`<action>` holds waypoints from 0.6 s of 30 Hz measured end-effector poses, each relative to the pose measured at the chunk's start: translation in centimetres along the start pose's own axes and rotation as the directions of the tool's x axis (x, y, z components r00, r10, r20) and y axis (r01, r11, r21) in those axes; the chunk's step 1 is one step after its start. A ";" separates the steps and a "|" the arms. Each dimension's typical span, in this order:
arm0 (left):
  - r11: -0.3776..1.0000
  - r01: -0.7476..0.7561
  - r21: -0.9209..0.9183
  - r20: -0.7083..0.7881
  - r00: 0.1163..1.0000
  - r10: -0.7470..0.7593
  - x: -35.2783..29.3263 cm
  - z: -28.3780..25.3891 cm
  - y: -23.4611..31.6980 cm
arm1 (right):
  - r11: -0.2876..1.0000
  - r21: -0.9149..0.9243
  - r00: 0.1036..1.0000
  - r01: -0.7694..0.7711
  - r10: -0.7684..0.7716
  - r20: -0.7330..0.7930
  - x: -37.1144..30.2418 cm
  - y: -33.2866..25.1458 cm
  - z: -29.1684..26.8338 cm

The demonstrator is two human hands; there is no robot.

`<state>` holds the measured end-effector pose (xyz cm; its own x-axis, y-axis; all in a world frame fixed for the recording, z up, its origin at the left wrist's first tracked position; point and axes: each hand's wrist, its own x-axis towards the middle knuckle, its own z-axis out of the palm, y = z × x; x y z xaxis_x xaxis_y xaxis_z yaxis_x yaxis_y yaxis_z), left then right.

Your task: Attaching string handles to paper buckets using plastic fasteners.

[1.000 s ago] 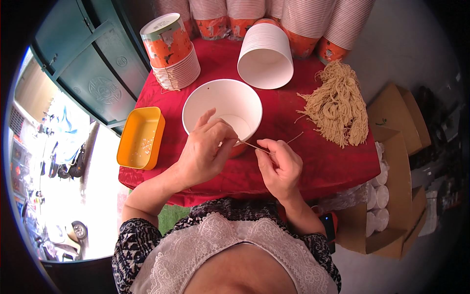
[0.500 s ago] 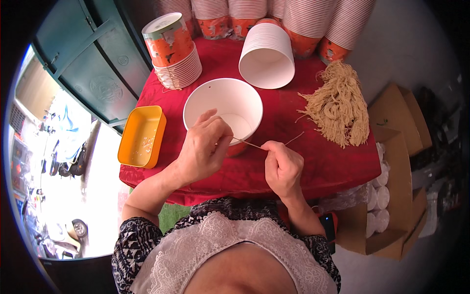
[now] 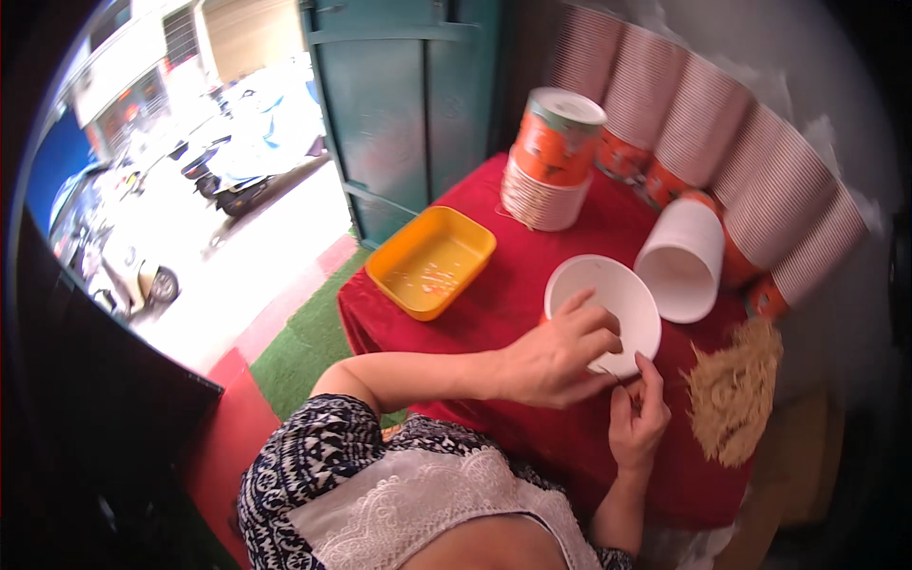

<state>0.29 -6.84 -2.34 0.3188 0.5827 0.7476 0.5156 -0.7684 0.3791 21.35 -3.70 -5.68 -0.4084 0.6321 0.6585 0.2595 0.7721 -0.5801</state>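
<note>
Both hands are working close together at the near side of a white-lined round tub (image 3: 591, 275), which is standing upright, mouth up, on a table with a red cloth (image 3: 366, 318). Coming in from the left, the left hand (image 3: 560, 359) is hanging over the tub's near left rim, its fingers loosely bent and its thumb side turning toward the right hand (image 3: 641, 418). That one is rising from the near edge, half curled, its thumb and forefinger standing slightly apart and its fingertips meeting the near rim in view. A thin dark line is showing between the fingertips, but blur is hiding what it is, so whether either hand is gripping anything cannot be told.

Left of the tub, a yellow tray (image 3: 404, 255) is holding small pale bits (image 3: 439, 277) on its floor. Beyond the tub, a stack of orange tubs (image 3: 556, 152) is standing upside down, and just to the tub's far right a white tub (image 3: 679, 255) is lying on its side, its mouth facing the near side. To the right, a bundle of beige string (image 3: 736, 394) is spreading over the cloth. Tall nested stacks (image 3: 698, 109) are lining the far right side. On the far left, a green metal door (image 3: 399, 123) is standing beside a bright opening, where a parked scooter (image 3: 133, 275) is showing outside.
</note>
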 end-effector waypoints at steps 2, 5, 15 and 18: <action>1.000 0.023 -0.014 -0.076 0.997 -0.024 -0.5 -0.5 0.2 | 0.999 -0.022 0.998 -0.023 0.024 0.053 0.4 0.1 0.0; 0.998 0.059 0.013 -0.187 0.981 -0.056 -1.7 -0.9 0.0 | 0.998 -0.045 0.996 -0.044 0.048 0.071 0.8 1.2 0.3; 0.935 0.264 -0.237 -0.271 0.906 -0.324 -4.1 -2.7 -2.2 | 0.962 0.270 0.996 -0.026 0.002 0.089 0.5 6.9 -2.7; 0.730 0.369 -0.576 -0.021 0.886 -0.464 -4.8 -3.4 -2.8 | 0.944 0.317 0.994 -0.097 0.078 0.071 0.0 7.1 -3.4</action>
<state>-5.40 -8.32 -5.13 0.0268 0.8671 0.4974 0.0359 -0.4981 0.8664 26.13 2.07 -8.18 -0.4482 0.6844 0.5752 0.0074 0.6462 -0.7631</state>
